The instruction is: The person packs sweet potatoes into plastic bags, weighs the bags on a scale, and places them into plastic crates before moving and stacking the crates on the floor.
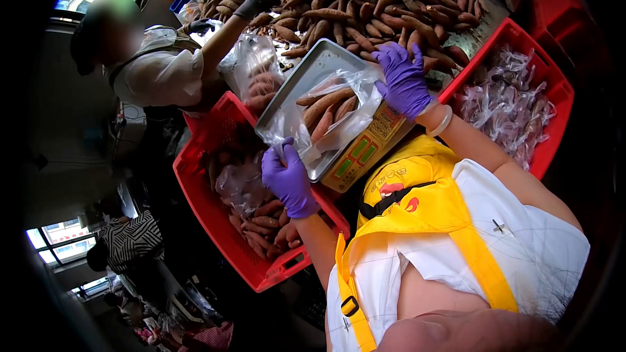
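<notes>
A clear plastic bag of sweet potatoes lies on the metal pan of a weighing scale. Both my hands wear purple gloves. My left hand is closed on the near left edge of the bag, beside the pan's rim. Across the pan, my right hand has its fingers spread above the scale's right corner. Its thumb is at the bag's right edge; whether it presses the plastic I cannot make out.
Loose sweet potatoes are heaped behind the scale. A red crate at left holds bagged sweet potatoes; another red crate at right holds crumpled plastic bags. A co-worker in dark gloves reaches into the heap, near another filled bag.
</notes>
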Demonstrator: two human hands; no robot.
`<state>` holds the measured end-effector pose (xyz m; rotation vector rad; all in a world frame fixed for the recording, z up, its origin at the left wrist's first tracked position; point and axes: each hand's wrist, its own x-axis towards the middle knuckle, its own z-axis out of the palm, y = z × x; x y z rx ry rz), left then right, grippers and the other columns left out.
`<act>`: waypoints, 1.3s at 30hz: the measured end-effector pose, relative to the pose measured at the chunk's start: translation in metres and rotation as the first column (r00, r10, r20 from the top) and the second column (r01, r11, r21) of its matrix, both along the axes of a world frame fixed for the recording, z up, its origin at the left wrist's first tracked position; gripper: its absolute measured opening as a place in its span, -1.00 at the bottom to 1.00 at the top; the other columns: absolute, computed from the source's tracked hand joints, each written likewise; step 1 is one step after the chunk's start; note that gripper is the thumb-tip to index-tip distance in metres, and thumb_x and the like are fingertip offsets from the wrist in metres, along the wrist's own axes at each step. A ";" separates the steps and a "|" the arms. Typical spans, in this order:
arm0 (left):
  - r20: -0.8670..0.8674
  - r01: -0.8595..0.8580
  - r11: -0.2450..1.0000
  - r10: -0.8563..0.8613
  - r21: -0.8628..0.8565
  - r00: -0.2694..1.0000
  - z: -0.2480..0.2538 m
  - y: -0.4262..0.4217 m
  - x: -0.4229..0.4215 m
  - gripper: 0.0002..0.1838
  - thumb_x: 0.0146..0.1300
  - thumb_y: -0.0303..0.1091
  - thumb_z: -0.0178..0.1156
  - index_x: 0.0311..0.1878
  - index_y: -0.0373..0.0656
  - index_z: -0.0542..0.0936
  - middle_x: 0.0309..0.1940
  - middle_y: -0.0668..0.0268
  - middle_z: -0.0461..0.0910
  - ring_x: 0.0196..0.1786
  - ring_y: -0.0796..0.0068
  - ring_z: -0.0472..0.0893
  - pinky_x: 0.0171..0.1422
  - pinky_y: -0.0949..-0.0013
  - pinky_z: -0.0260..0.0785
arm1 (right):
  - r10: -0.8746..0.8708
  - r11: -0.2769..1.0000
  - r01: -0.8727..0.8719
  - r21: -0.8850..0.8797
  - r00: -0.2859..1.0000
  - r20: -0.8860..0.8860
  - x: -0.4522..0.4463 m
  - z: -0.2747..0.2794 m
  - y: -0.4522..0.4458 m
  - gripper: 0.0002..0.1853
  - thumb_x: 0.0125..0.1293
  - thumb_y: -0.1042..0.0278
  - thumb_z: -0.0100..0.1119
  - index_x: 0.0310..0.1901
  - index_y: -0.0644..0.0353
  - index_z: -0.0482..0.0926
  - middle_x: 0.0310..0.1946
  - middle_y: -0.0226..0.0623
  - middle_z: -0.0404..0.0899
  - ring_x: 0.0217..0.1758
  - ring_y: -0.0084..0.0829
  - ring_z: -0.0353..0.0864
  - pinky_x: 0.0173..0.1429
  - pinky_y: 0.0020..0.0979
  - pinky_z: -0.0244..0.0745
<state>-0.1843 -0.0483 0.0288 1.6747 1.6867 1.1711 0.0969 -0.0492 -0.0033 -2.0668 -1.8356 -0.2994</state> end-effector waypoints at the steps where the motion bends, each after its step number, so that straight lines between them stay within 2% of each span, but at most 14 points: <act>1: 0.435 0.073 0.994 -0.032 -0.079 0.900 0.010 -0.010 0.003 -0.78 0.26 -0.44 0.12 -0.10 -0.32 0.62 -0.26 0.21 0.68 -0.18 0.37 0.64 0.03 0.33 0.42 | -0.060 0.993 0.061 -0.098 0.998 0.014 0.015 0.006 0.002 -0.46 0.09 0.16 0.26 0.13 0.02 0.42 0.10 -0.29 0.41 0.28 -0.29 0.29 0.48 0.10 -0.25; 4: 0.724 0.383 0.923 -0.246 -0.027 0.644 0.033 -0.012 0.001 -0.70 0.26 -0.44 0.01 -0.03 -0.38 0.57 -0.11 0.11 0.65 -0.05 0.38 0.59 0.20 0.36 0.33 | -0.058 0.998 0.058 -0.015 0.998 0.003 0.034 0.008 0.000 -0.64 0.17 0.24 0.20 0.01 0.08 0.51 -0.09 -0.25 0.53 0.06 -0.26 0.47 0.41 -0.03 0.00; 8: 0.908 0.568 0.820 -0.289 0.071 0.304 0.043 0.001 0.015 -0.56 0.23 -0.42 -0.09 0.15 -0.41 0.47 0.11 0.01 0.53 0.08 0.26 0.53 0.30 0.30 0.26 | 0.386 0.922 -0.248 0.296 0.626 -0.677 -0.002 0.042 0.008 -0.84 0.29 0.42 0.03 -0.19 0.25 0.57 -0.35 -0.15 0.56 -0.21 -0.15 0.55 0.00 -0.28 0.41; 11: 0.812 0.558 0.828 -0.363 0.056 0.457 0.051 0.008 0.020 -0.48 0.21 -0.45 -0.11 0.26 -0.41 0.38 0.25 0.02 0.42 0.14 0.24 0.50 0.28 0.33 0.27 | 0.392 0.789 -0.523 0.322 0.025 -0.920 -0.048 0.021 0.021 -0.79 0.31 0.35 0.04 -0.16 0.30 0.56 -0.28 -0.19 0.63 -0.24 -0.28 0.63 -0.05 -0.42 0.51; 13: 0.603 0.531 0.844 -0.459 0.069 0.652 0.055 0.008 0.030 -0.47 0.20 -0.52 -0.16 0.28 -0.41 0.38 0.31 0.07 0.36 0.21 0.30 0.47 0.20 0.39 0.31 | 0.673 0.612 -0.651 0.449 0.130 -0.728 -0.060 0.024 0.029 -0.83 0.22 0.39 0.12 -0.19 0.26 0.53 -0.23 -0.19 0.57 -0.15 -0.26 0.59 -0.01 -0.38 0.49; 14: 0.419 0.481 0.870 -0.478 0.107 0.772 0.055 0.006 0.034 -0.47 0.20 -0.59 -0.18 0.27 -0.41 0.39 0.33 0.09 0.35 0.21 0.31 0.49 0.11 0.44 0.37 | 0.622 0.578 -0.643 0.502 -0.051 -0.782 -0.064 0.029 0.035 -0.82 0.24 0.42 0.11 -0.14 0.24 0.53 -0.16 -0.22 0.56 -0.07 -0.31 0.56 0.06 -0.37 0.46; 17: 0.633 0.342 0.938 -0.233 -0.054 0.738 0.040 0.008 0.021 -0.59 0.24 -0.50 0.01 0.16 -0.36 0.51 0.12 0.14 0.54 0.04 0.39 0.58 -0.02 0.46 0.42 | 0.041 0.602 -0.560 0.569 -0.690 -0.723 -0.067 0.048 0.048 -0.75 0.31 0.52 0.06 0.01 0.18 0.55 0.03 -0.31 0.56 0.17 -0.45 0.48 0.27 -0.36 0.36; 20: 0.633 0.393 0.915 -0.253 -0.089 0.732 0.039 0.010 0.023 -0.61 0.23 -0.50 0.03 0.14 -0.35 0.52 0.09 0.16 0.55 0.01 0.41 0.58 -0.03 0.46 0.42 | 0.712 0.487 -0.470 0.736 -0.274 -0.646 -0.081 0.030 0.061 -0.77 0.23 0.64 0.16 -0.10 0.17 0.63 0.01 -0.28 0.60 0.22 -0.36 0.49 0.32 -0.33 0.35; 21: 0.635 0.410 0.906 -0.260 -0.100 0.728 0.040 0.010 0.023 -0.61 0.23 -0.51 0.04 0.14 -0.35 0.52 0.07 0.16 0.55 0.00 0.42 0.58 -0.03 0.46 0.42 | 0.668 0.452 -0.507 0.734 -0.353 -0.655 -0.084 0.032 0.059 -0.76 0.21 0.66 0.17 -0.11 0.17 0.62 -0.02 -0.23 0.60 0.21 -0.36 0.50 0.31 -0.32 0.36; 23: 0.640 0.439 0.890 -0.267 -0.123 0.720 0.039 0.010 0.026 -0.62 0.23 -0.51 0.06 0.12 -0.35 0.53 0.05 0.17 0.56 -0.02 0.43 0.58 -0.03 0.47 0.42 | 0.949 0.121 -0.503 0.856 -0.194 -0.248 -0.083 0.041 0.072 -0.80 0.24 0.63 0.15 -0.11 0.22 0.59 -0.10 -0.25 0.60 0.18 -0.40 0.52 0.25 -0.36 0.39; 30: 0.657 0.532 0.826 -0.299 -0.184 0.692 0.035 0.011 0.024 -0.65 0.20 -0.52 0.12 0.08 -0.34 0.55 -0.04 0.21 0.59 -0.09 0.49 0.59 -0.05 0.48 0.42 | 0.871 0.476 -0.778 0.409 0.354 -0.341 -0.072 0.076 0.043 -0.69 0.17 0.51 0.20 -0.02 0.27 0.57 -0.21 -0.30 0.61 -0.07 -0.38 0.57 0.07 -0.41 0.46; 35: 0.653 0.647 0.726 -0.375 -0.235 0.658 0.030 0.022 0.012 -0.67 0.19 -0.53 0.17 0.05 -0.33 0.56 -0.10 0.24 0.62 -0.14 0.52 0.59 -0.07 0.48 0.42 | 0.714 0.358 -0.763 0.538 -0.147 -0.685 -0.099 0.052 0.071 -0.78 0.12 0.49 0.28 -0.15 0.17 0.68 -0.21 -0.19 0.68 -0.16 -0.34 0.66 -0.01 -0.39 0.51; 38: 0.516 0.417 0.860 -0.225 -0.295 0.827 0.053 0.021 0.025 -0.77 0.11 -0.53 0.32 -0.14 -0.34 0.63 -0.35 0.35 0.64 -0.35 0.63 0.56 -0.21 0.54 0.40 | 0.525 0.636 -0.569 0.520 -0.175 -0.833 -0.094 0.022 0.065 -0.88 0.12 0.42 0.30 -0.30 0.22 0.69 -0.41 -0.26 0.70 -0.34 -0.54 0.64 -0.13 -0.44 0.53; 39: 0.284 0.237 0.935 -0.160 -0.264 0.945 0.044 0.030 0.015 -0.85 0.12 -0.55 0.27 -0.22 -0.35 0.65 -0.37 0.35 0.65 -0.36 0.64 0.56 -0.20 0.54 0.41 | 0.332 0.794 -0.545 0.268 0.022 -0.943 -0.078 0.039 0.051 -0.88 0.15 0.42 0.27 -0.32 0.27 0.69 -0.41 -0.28 0.70 -0.36 -0.53 0.64 -0.15 -0.48 0.52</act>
